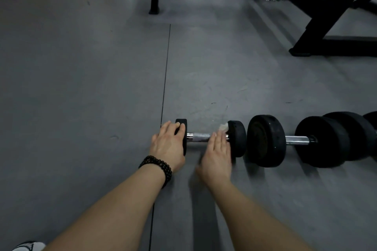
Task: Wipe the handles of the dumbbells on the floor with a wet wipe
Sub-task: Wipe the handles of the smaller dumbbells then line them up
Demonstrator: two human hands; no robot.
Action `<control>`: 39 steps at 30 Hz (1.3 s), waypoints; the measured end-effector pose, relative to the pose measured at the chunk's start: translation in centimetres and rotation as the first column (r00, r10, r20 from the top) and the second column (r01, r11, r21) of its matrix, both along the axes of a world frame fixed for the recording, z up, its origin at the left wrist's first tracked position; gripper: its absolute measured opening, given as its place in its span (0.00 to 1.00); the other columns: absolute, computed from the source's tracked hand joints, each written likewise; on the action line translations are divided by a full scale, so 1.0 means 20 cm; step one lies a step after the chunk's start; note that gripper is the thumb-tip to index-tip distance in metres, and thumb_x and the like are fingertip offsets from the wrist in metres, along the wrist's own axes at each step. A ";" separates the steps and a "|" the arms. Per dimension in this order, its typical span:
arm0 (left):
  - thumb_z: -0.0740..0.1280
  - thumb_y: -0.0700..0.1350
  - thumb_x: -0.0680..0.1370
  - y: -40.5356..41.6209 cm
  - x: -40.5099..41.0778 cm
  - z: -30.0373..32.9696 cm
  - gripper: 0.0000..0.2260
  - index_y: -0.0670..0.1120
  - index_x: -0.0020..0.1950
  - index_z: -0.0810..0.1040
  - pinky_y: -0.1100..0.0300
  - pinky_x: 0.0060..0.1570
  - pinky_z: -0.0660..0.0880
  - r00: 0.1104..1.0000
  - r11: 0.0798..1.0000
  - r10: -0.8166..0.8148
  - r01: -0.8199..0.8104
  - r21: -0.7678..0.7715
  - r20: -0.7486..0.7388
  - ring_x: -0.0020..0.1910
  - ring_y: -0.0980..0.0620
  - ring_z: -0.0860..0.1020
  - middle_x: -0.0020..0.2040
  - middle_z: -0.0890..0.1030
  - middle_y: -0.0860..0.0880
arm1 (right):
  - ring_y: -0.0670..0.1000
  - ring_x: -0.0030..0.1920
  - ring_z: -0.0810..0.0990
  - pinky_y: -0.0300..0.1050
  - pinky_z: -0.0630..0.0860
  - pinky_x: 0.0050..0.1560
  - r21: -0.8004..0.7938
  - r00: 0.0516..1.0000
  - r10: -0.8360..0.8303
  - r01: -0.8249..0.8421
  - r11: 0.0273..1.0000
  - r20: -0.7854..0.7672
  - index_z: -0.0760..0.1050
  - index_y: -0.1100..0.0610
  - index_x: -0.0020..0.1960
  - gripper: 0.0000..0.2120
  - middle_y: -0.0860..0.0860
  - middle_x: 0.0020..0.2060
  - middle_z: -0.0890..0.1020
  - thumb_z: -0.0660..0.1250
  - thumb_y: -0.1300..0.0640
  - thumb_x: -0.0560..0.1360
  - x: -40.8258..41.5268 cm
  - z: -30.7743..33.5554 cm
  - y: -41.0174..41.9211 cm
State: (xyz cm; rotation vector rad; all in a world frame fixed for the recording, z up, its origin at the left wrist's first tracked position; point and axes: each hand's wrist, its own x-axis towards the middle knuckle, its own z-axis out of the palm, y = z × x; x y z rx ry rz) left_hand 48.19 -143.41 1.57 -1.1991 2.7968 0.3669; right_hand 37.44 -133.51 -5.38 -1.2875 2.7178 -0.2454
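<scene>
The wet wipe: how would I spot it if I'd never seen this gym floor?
Find the row of black dumbbells on the grey floor and go to the leftmost, smallest dumbbell. The wet wipe is the whitish crumpled bit showing past the right hand, against the right weight. It is the only pale, soft thing there.

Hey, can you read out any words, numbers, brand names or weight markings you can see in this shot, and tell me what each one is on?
No readable text in this view.
Small dumbbell plates: no legible weight number or brand; the left hand covers part of the left plate.
Larger dumbbell plates: dark and blurred, no marking can be made out.
Wet wipe under the right hand: plain, no print visible.
Black frame behind: no label visible.
</scene>
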 end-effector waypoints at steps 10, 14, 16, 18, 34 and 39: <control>0.69 0.49 0.73 0.01 0.00 0.00 0.38 0.51 0.80 0.54 0.49 0.74 0.52 0.999 0.999 0.034 -0.034 -0.011 -0.028 0.78 0.50 0.50 0.77 0.57 0.52 | 0.56 0.79 0.38 0.51 0.37 0.77 0.027 0.990 0.132 -0.133 0.991 0.043 0.41 0.63 0.79 0.45 0.59 0.79 0.42 0.65 0.49 0.75 0.01 0.04 -0.10; 0.68 0.48 0.73 0.01 0.01 0.00 0.38 0.51 0.80 0.53 0.49 0.74 0.52 0.999 0.999 0.031 -0.031 -0.007 -0.029 0.78 0.50 0.49 0.77 0.57 0.52 | 0.52 0.79 0.44 0.47 0.38 0.77 -0.005 0.951 0.301 -0.302 0.953 0.068 0.46 0.60 0.80 0.36 0.54 0.80 0.46 0.59 0.54 0.78 0.00 0.05 -0.12; 0.69 0.48 0.74 0.02 0.02 0.00 0.38 0.51 0.80 0.54 0.49 0.74 0.53 0.999 1.000 0.027 -0.028 -0.015 -0.034 0.78 0.50 0.49 0.77 0.56 0.52 | 0.54 0.79 0.51 0.47 0.43 0.77 0.013 0.983 0.172 -0.171 0.985 -0.067 0.54 0.61 0.78 0.28 0.57 0.79 0.57 0.50 0.60 0.79 -0.13 0.05 -0.05; 0.69 0.48 0.74 0.03 0.03 -0.01 0.38 0.51 0.80 0.54 0.50 0.73 0.54 0.998 0.999 0.033 -0.034 -0.021 -0.051 0.78 0.50 0.50 0.77 0.57 0.52 | 0.56 0.78 0.53 0.48 0.45 0.76 0.080 0.990 0.062 -0.052 0.995 -0.129 0.59 0.62 0.75 0.25 0.59 0.76 0.62 0.51 0.59 0.79 -0.16 0.07 -0.05; 0.68 0.46 0.73 0.10 0.06 -0.04 0.41 0.51 0.81 0.50 0.50 0.74 0.52 0.997 0.999 0.037 -0.038 -0.014 -0.073 0.79 0.49 0.48 0.79 0.53 0.52 | 0.56 0.78 0.53 0.49 0.45 0.78 0.068 0.956 0.291 -0.289 0.955 -0.023 0.50 0.62 0.79 0.31 0.57 0.79 0.54 0.54 0.55 0.79 -0.09 0.08 -0.03; 0.68 0.47 0.74 0.11 0.05 -0.07 0.41 0.51 0.81 0.49 0.51 0.74 0.53 0.994 0.998 0.055 -0.055 -0.002 -0.091 0.79 0.49 0.48 0.79 0.52 0.52 | 0.59 0.78 0.53 0.53 0.46 0.77 0.132 0.995 0.069 -0.059 0.989 -0.073 0.55 0.65 0.77 0.31 0.62 0.76 0.60 0.47 0.53 0.77 0.00 0.06 -0.10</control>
